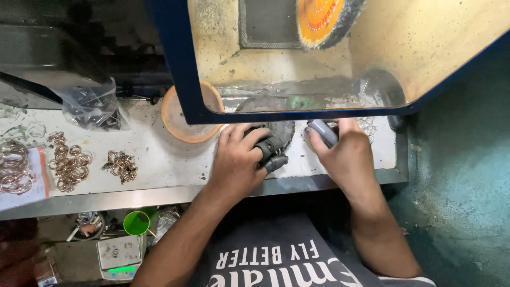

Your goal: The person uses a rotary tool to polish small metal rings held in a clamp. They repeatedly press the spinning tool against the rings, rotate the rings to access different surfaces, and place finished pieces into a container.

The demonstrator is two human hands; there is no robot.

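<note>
- Dark cloth of a printed T-shirt fills the bottom edge, worn by a person leaning over a workbench with a pale, dusty top and a metal front rim.
- Below that rim to the left, on a lower shelf, stand a green plastic cup and a small digital scale.
- At the bench's front, the left hand is curled, its fingertips capped in dark rubber guards, pressing against a dark round buffing wheel; whatever small piece it may grip is hidden under the fingers.
- Just to the right, the right hand is partly closed, one finger wearing a grey guard, resting beside the same wheel; what it has hold of, if anything, cannot be told.
- Further left on the bench lie clusters of gold-coloured rings and bangles, a smaller heap of gold-coloured pieces, and a clear plastic bag of dark metal parts.
- Behind the left hand sits an orange shallow bowl, half under a blue-framed transparent dust shield.
- Beyond the shield, inside the stained hood, hangs an orange-centred polishing mop with a grey fringe.
- Teal floor runs along the right side.
</note>
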